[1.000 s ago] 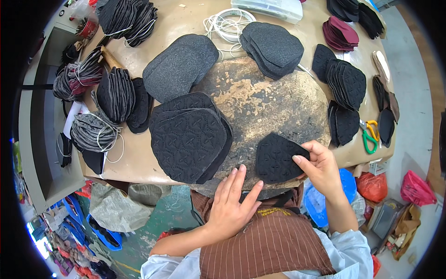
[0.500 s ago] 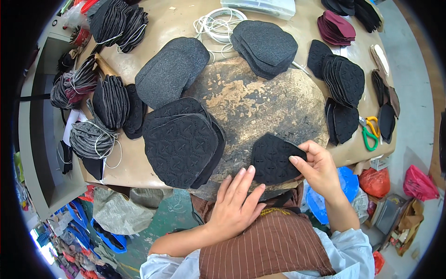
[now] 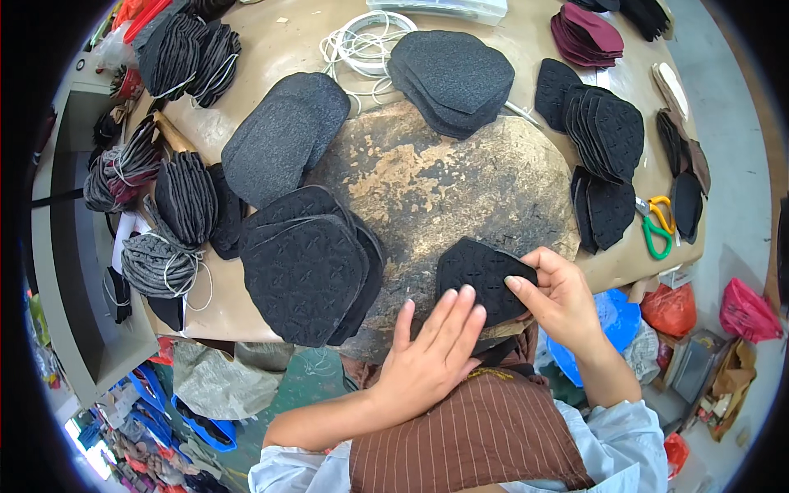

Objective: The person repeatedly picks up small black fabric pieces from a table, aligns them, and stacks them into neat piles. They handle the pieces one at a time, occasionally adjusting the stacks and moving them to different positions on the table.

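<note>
A black quilted fabric piece (image 3: 475,273) with a pointed top and cross-like stitching lies at the near edge of a worn round board (image 3: 460,193). My right hand (image 3: 565,302) pinches its right corner between thumb and fingers. My left hand (image 3: 430,352) is flat with fingers stretched out, and its fingertips overlap the piece's near left edge; whether they press on it I cannot tell. Left of the piece, a stack of similar black quilted pieces (image 3: 304,275) rests partly over the board's edge.
Two piles of smooth dark grey pieces, one at the far left (image 3: 275,144) and one at the back (image 3: 452,78), flank the board. Scissors (image 3: 657,226) with green and yellow handles lie at right beside more black pieces (image 3: 606,135). Tied bundles (image 3: 191,197) crowd the left side.
My left hand has shifted a little right and its fingers reach further over the fabric piece. My right hand keeps its pinch. The whole view has turned slightly.
</note>
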`<state>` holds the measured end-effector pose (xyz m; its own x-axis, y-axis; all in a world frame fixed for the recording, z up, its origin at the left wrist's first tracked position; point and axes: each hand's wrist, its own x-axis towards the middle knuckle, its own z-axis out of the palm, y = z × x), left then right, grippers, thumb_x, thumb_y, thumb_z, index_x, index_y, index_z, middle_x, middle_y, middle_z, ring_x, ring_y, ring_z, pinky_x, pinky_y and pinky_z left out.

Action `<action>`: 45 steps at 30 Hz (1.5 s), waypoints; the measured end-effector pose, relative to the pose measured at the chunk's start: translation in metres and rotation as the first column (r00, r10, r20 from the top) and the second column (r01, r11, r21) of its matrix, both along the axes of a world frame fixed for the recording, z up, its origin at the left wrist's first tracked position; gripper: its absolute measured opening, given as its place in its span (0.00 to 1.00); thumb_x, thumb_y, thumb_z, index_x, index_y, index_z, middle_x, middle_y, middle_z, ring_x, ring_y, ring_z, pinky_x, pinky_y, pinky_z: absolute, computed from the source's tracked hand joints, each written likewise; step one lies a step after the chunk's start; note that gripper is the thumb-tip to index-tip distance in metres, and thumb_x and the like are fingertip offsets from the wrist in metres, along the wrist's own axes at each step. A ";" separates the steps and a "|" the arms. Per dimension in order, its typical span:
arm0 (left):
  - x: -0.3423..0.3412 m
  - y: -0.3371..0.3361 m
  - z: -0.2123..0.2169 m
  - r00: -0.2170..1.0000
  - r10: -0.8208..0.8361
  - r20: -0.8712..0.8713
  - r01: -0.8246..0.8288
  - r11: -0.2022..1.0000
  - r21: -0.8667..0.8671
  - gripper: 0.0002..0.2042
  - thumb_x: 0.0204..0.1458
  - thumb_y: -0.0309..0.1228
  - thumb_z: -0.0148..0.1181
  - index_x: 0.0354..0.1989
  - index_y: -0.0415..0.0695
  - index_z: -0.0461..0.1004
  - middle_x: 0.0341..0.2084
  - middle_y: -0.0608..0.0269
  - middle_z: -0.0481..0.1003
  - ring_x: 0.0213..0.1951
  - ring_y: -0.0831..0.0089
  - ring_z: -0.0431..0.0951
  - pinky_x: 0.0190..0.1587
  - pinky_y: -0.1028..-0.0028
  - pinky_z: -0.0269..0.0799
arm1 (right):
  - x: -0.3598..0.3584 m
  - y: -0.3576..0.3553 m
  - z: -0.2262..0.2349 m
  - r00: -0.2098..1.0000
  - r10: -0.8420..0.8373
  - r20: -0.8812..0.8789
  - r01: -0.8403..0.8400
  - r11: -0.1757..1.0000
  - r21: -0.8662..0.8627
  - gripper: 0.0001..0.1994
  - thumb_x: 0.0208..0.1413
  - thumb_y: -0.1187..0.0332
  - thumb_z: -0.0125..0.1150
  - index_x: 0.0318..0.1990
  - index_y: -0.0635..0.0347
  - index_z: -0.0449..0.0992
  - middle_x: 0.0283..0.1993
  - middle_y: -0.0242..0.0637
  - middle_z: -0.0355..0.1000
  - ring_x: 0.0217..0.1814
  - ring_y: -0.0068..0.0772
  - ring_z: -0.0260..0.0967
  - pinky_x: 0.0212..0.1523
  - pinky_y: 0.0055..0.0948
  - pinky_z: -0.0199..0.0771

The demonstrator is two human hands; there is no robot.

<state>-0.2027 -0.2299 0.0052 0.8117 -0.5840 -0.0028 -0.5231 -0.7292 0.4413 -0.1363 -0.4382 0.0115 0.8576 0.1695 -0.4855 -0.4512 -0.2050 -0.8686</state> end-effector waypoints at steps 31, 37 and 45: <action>0.047 0.119 0.014 0.523 0.710 -0.472 -0.835 0.315 -0.451 0.35 0.55 0.31 0.58 0.68 0.38 0.47 0.62 0.47 0.55 0.61 0.64 0.59 0.62 0.69 0.53 | 0.064 -0.137 -0.010 0.729 0.390 0.562 0.178 0.685 -0.706 0.31 0.39 0.64 0.73 0.52 0.65 0.68 0.48 0.46 0.65 0.53 0.47 0.62 0.54 0.37 0.62; 0.038 0.132 0.009 0.490 0.465 -0.737 -0.858 0.109 -0.502 0.34 0.57 0.31 0.55 0.67 0.34 0.45 0.62 0.48 0.56 0.60 0.67 0.61 0.63 0.72 0.52 | 0.061 -0.129 0.004 0.746 0.472 0.471 0.113 0.607 -0.787 0.30 0.37 0.64 0.73 0.50 0.64 0.69 0.45 0.43 0.65 0.50 0.46 0.62 0.52 0.37 0.61; 0.041 0.115 0.020 0.489 0.508 -0.709 -0.862 0.155 -0.483 0.40 0.52 0.29 0.61 0.67 0.28 0.40 0.61 0.46 0.56 0.61 0.65 0.59 0.63 0.70 0.53 | 0.047 -0.022 0.047 0.759 0.325 0.565 -0.222 0.944 -0.245 0.24 0.45 0.67 0.68 0.52 0.60 0.70 0.49 0.42 0.66 0.52 0.37 0.66 0.49 0.33 0.68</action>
<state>-0.1614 -0.1148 0.0257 0.9005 0.3198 -0.2947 0.3125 -0.0048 0.9499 -0.0889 -0.4598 0.0586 0.9105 0.4091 0.0599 0.2350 -0.3929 -0.8891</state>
